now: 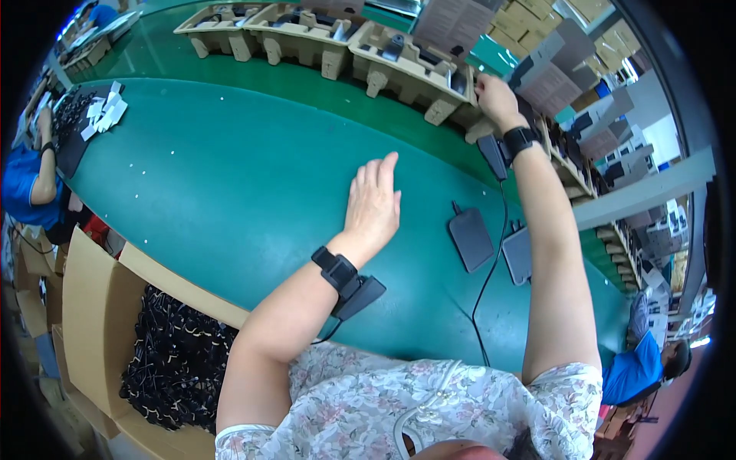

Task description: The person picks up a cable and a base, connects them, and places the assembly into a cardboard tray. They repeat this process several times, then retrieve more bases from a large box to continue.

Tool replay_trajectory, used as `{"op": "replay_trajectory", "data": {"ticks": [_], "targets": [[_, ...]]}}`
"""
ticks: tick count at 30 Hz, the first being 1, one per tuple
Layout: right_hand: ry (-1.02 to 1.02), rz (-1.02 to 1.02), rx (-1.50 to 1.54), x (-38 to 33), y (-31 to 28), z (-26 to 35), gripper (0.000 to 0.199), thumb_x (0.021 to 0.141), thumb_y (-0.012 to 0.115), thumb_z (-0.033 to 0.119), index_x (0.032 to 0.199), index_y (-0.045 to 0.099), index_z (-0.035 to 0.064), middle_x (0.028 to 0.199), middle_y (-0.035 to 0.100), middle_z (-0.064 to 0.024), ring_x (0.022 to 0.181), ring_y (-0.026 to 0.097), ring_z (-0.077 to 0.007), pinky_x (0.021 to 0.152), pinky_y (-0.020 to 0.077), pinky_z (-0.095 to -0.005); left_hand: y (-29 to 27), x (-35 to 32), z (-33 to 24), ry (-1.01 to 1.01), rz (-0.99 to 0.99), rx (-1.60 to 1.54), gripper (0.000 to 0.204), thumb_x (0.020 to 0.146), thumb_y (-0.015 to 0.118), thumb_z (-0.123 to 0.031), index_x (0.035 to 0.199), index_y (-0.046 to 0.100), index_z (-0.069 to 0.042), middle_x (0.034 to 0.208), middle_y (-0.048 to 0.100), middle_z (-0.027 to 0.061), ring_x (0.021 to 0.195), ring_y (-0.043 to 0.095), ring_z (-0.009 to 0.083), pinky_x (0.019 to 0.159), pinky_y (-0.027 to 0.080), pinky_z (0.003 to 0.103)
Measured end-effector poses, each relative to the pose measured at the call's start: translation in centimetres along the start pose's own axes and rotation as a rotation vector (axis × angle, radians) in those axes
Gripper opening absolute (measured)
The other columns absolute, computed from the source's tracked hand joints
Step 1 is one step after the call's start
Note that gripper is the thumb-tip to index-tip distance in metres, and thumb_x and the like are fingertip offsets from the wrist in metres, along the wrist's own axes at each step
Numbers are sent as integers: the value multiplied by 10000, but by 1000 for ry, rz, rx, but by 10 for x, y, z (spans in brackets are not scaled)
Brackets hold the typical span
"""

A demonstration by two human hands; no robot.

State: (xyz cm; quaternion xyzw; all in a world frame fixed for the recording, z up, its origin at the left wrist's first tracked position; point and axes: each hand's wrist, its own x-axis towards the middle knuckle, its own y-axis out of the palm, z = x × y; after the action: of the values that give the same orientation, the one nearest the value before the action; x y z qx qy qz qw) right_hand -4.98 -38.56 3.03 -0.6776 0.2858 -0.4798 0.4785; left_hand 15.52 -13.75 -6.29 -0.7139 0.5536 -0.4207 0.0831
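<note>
Nearest, at lower left: open brown cardboard carton (pixel 92 307) heaped with tangled black cabled parts, set against the near edge of the smooth green tabletop (pixel 230 176). Next, thin black cable (pixel 473 316) running from the black plastic box (pixel 493 157) at the right wrist, down between two flat black rectangular cases (pixel 471 240); could snag on either case during a long reach and drag it askew. Left hand (pixel 373 201) over mid-table: palm down, fingers extended, nothing held; cannot confirm contact with the surface. Farther out, right hand (pixel 498 100) at the right end of a moulded brown pulp tray (pixel 418 86), fingers partly bent; cannot tell any hold. Could shift or tip the tray if pulled from one end. Near edge tight beside the carton; wide bare surface left of the left hand; cramped under the right forearm; far side bounded by close-set trays.
</note>
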Motion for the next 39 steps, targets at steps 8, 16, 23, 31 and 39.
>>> {"op": "replay_trajectory", "data": {"ticks": [8, 16, 23, 31, 39], "targets": [[-55, 301, -123, -151, -79, 50, 563, 778, 586, 510, 1093, 530, 47, 917, 580, -159, 892, 562, -351, 741, 468, -431, 2, -1, 0, 18, 19, -14, 558, 763, 621, -73, 1253, 361, -13, 1102, 464, 166, 1032, 452, 324, 879, 383, 412], [-64, 302, 367, -260, -61, 65, 778, 647, 791, 272, 1258, 395, -3, 1037, 563, -238, 949, 572, -377, 825, 467, -406, 1, -2, 2, -8, -194, -156, 446, 751, 640, -102, 1146, 454, -12, 1074, 523, 183, 993, 494, 352, 845, 413, 424], [-370, 393, 405, -246, -116, 110, 579, 787, 560, -52, 1304, 391, 146, 1149, 549, -189, 996, 575, -345, 828, 466, -379, -105, -46, -29, 30, -583, -25, 418, 757, 635, -92, 1139, 478, -24, 1101, 523, 157, 1022, 495, 326, 875, 405, 403], [-142, 562, 385, -268, -126, 92, 608, 759, 536, -105, 1306, 372, 104, 1046, 595, -205, 913, 585, -367, 734, 463, -385, -230, -264, 81, -442, -552, 681, 556, 722, 679, -236, 1177, 445, -17, 1144, 505, 179, 1067, 467, 365, 922, 373, 457], [-449, 366, 382, -229, -132, 84, 464, 746, 552, -98, 1182, 482, 43, 970, 597, -222, 912, 588, -359, 764, 464, -368, -210, -286, 148, -575, 455, 819, 1016, 535, 750, -571, 1317, 370, -45, 1357, 328, 241, 1305, 250, 368, 982, 232, 609]]}}
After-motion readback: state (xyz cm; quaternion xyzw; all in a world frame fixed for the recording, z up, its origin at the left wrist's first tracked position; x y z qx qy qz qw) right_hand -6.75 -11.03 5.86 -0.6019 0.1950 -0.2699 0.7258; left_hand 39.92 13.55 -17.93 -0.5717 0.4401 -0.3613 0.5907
